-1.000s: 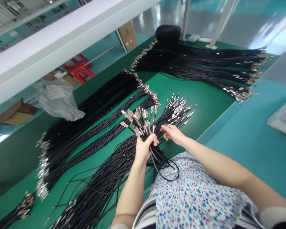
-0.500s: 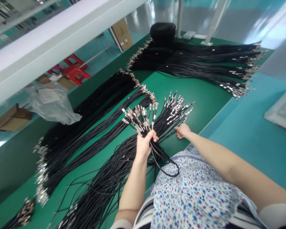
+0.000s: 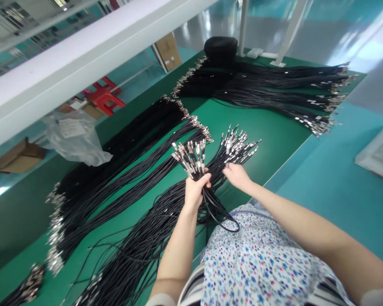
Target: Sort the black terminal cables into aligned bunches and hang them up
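Note:
My left hand (image 3: 194, 191) grips a bunch of black cables (image 3: 191, 159) near their metal terminal ends, which fan upward above the fist. The cables' tails loop down toward my lap. My right hand (image 3: 238, 175) rests on a loose pile of black cables with silver terminals (image 3: 236, 146) lying on the green table (image 3: 274, 136), fingers touching the wires just right of the held bunch.
Long bundles of black cables (image 3: 115, 170) lie across the table at left, and another heap (image 3: 268, 89) at the far end beside a black round object (image 3: 221, 44). A clear plastic bag (image 3: 73, 136) sits at the left edge. White frame bars cross overhead.
My right hand moved out to the right along the table, then came back left onto the loose cables beside the held bunch. The left hand kept its grip.

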Demonstrator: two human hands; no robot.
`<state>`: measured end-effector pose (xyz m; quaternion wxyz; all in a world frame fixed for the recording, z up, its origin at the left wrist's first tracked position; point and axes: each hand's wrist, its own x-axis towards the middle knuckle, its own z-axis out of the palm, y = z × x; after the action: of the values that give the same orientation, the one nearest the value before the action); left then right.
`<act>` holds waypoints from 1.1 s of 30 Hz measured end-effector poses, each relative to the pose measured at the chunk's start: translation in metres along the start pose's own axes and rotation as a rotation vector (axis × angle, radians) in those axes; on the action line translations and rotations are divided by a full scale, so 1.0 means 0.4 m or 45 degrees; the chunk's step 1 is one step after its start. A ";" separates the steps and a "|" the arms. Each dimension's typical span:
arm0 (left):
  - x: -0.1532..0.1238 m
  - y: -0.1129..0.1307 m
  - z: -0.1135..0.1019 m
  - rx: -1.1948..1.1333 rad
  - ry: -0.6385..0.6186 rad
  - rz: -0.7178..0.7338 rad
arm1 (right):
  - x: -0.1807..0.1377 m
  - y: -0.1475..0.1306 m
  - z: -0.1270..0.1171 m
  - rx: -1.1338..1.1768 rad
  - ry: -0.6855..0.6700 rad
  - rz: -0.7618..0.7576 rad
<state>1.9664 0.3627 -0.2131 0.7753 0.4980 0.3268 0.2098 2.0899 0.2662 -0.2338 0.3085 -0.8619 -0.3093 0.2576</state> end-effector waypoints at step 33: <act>0.168 -0.107 0.048 -0.168 -0.114 -0.329 | 0.242 0.309 -0.031 0.363 0.167 1.022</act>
<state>2.0271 0.3763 -0.2663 0.8407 0.4084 0.3390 0.1069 2.2096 0.2523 -0.3351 0.3190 -0.8771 0.1094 0.3419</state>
